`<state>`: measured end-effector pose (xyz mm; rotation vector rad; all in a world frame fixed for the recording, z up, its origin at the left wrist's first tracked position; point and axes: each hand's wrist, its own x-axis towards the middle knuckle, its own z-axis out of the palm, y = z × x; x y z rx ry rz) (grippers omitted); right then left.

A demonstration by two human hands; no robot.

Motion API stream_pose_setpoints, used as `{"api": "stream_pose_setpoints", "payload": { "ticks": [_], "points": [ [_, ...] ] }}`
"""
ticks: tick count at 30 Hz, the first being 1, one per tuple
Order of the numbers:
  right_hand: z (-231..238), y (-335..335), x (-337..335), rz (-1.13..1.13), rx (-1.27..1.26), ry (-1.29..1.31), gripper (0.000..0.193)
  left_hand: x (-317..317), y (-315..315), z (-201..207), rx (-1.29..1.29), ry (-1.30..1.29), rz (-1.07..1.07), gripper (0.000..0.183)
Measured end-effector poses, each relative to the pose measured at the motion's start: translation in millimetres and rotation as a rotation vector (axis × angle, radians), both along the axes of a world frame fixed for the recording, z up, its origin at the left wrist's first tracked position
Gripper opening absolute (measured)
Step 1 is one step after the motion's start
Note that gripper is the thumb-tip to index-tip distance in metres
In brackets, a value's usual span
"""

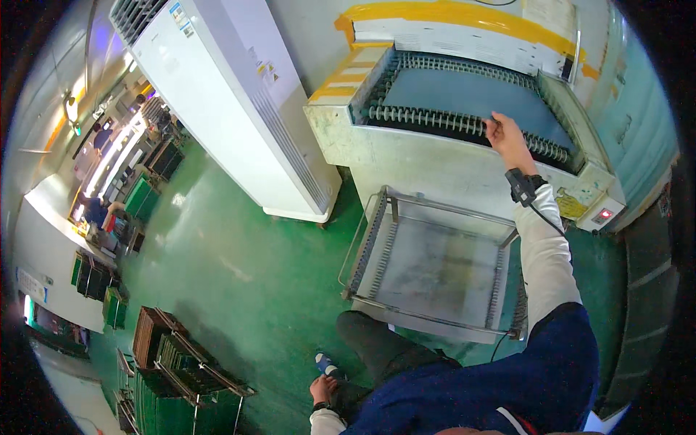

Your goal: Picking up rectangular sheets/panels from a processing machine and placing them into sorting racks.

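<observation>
My right hand (505, 138) reaches over the near side of a pale conveyor machine (428, 163), its fingers bent and close together at the front row of rollers (428, 118). Whether they grip anything is too small to make out. Behind that row, a flat blue-grey surface (464, 94) lies between more rollers. Down beside my leg hangs my left hand (323, 389), fingers curled, with nothing visible in it. Below the machine stands a metal rack cart (435, 268) with coiled side rails and a greyish sheet-like surface.
Left of the machine rises a tall white air-conditioner cabinet (232, 101). Racks of brown and green panels (177, 362) stand at lower left. A red-lit switch (603, 214) sits at the machine's right corner. People work along a lit bench (109, 163) far left.
</observation>
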<state>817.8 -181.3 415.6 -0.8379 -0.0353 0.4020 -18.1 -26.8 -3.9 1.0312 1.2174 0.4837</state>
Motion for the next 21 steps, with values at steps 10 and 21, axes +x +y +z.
{"api": "stream_pose_setpoints", "payload": {
  "ticks": [10,21],
  "points": [
    [-1.3,-9.4,9.4,0.011,-0.105,0.037,0.023,33.0,6.6,39.6,-0.375,0.003,0.221,0.022],
    [-24.2,3.8,3.4,0.222,0.027,-0.126,0.015,8.7,16.1,-7.2,-0.231,0.011,0.006,0.021]
  ]
}}
